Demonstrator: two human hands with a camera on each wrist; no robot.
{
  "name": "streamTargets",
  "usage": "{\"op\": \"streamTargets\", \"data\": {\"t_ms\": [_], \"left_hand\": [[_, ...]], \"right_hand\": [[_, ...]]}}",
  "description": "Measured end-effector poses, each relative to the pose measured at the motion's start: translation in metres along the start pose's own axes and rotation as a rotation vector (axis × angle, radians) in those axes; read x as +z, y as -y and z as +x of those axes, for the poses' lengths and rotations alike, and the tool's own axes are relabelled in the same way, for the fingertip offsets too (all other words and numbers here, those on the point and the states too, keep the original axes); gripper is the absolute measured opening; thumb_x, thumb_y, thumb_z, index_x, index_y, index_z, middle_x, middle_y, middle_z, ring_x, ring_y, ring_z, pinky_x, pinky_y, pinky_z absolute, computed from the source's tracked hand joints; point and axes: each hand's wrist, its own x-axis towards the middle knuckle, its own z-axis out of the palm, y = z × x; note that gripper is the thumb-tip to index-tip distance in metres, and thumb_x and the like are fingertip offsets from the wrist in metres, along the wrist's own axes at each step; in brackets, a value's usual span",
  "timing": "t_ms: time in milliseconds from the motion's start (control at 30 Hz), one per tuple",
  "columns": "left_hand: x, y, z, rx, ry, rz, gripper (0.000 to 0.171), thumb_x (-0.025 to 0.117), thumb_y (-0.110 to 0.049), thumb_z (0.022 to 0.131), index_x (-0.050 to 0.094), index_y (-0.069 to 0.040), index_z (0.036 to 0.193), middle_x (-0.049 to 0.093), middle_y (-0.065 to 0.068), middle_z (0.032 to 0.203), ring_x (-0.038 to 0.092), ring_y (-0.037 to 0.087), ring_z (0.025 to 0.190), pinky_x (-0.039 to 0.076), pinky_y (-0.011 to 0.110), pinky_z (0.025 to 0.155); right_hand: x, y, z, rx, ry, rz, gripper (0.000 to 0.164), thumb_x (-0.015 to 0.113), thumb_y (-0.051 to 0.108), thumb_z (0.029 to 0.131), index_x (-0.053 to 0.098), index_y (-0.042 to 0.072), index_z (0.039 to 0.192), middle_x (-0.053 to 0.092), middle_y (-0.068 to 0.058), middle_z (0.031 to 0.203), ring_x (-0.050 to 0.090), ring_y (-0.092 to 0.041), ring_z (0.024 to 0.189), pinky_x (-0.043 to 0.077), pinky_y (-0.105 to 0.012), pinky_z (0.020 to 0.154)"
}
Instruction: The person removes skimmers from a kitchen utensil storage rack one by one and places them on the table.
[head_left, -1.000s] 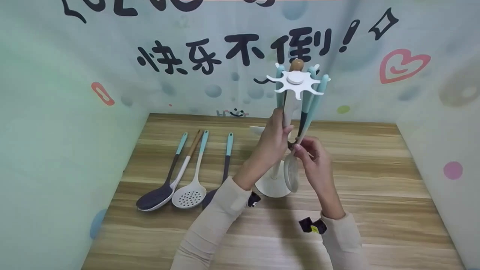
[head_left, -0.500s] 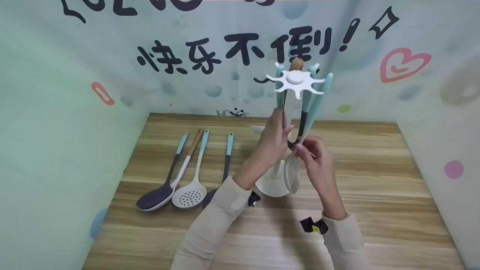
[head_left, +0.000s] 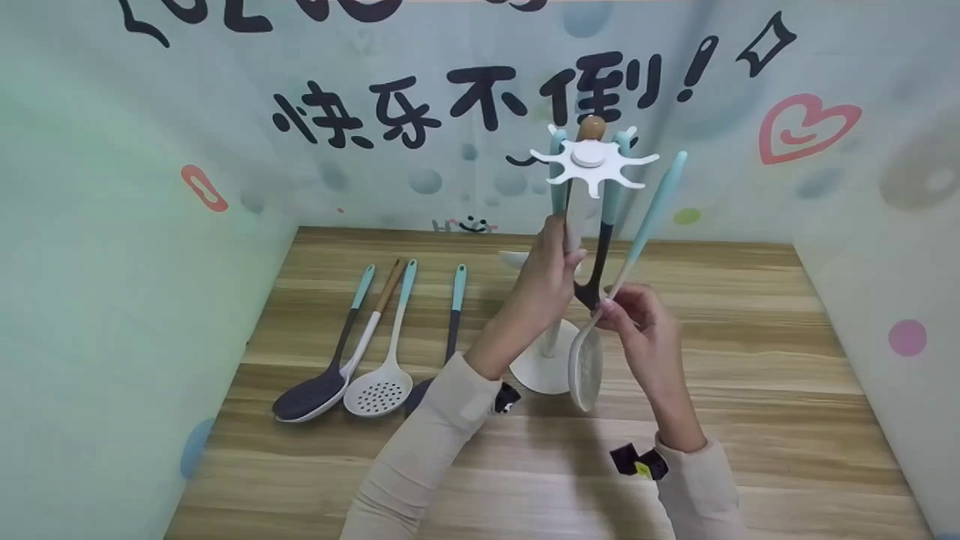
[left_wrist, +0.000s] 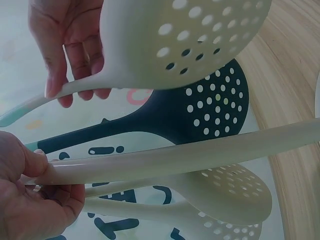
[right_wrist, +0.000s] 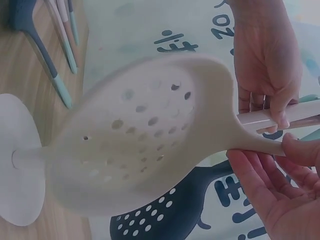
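Observation:
My left hand (head_left: pixel 544 277) grips the upright pole (left_wrist: pixel 175 160) of a white utensil rack, below its star-shaped hook top (head_left: pixel 589 161). My right hand (head_left: pixel 646 330) pinches the neck of a white skimmer (right_wrist: pixel 135 135) with a light blue handle (head_left: pixel 660 202). That handle leans right, its tip apart from the hooks, and the perforated bowl (left_wrist: pixel 190 45) hangs lowest. A black skimmer (left_wrist: pixel 215 110) hangs on the rack beside it. White perforated utensils (left_wrist: pixel 230 192) show beyond the pole in the left wrist view, and a brown handle end (head_left: pixel 592 127) rises behind the hooks.
The rack's round base (head_left: pixel 536 375) stands on the wooden table (head_left: pixel 750 360). To the left lie a dark spoon (head_left: pixel 311 394) over a white one with a wooden handle, a white skimmer (head_left: pixel 379 390), and a dark utensil (head_left: pixel 454 330) partly hidden by the left sleeve.
The right hand has moved down and to the right with the white skimmer. Its handle tip has come away from the hook top. The left hand stays on the pole.

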Motion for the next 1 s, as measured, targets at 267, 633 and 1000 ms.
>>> {"op": "streamTargets", "data": {"t_ms": [267,633,1000], "left_hand": [[0.000,-0.002,0.000,-0.038,0.026,0.001,0.042,0.041,-0.012,0.097,0.021,-0.002,0.133,0.042,0.023,0.122,0.047,0.031,0.114,0.042,0.042,0.099],[-0.001,-0.004,0.000,-0.090,0.061,-0.009,0.043,0.038,-0.012,0.099,0.017,-0.004,0.136,0.039,0.022,0.128,0.045,0.030,0.119,0.040,0.042,0.102],[0.000,-0.001,-0.001,-0.018,0.031,-0.043,0.039,0.040,-0.011,0.098,0.021,0.001,0.131,0.041,0.021,0.116,0.046,0.027,0.107,0.043,0.038,0.095]], "right_hand": [[-0.012,-0.013,-0.009,0.082,-0.029,-0.042,0.016,0.059,-0.001,0.088,0.055,-0.010,0.102,0.060,-0.021,0.087,0.066,-0.013,0.072,0.056,-0.032,0.067],[-0.035,-0.037,-0.017,0.264,-0.075,-0.124,0.016,0.058,0.000,0.089,0.053,-0.009,0.101,0.062,0.000,0.078,0.064,-0.008,0.068,0.056,-0.029,0.064],[-0.053,-0.072,-0.018,0.413,-0.074,-0.238,0.020,0.058,0.008,0.091,0.051,-0.006,0.104,0.064,-0.006,0.079,0.064,-0.005,0.065,0.056,-0.027,0.064]]}}
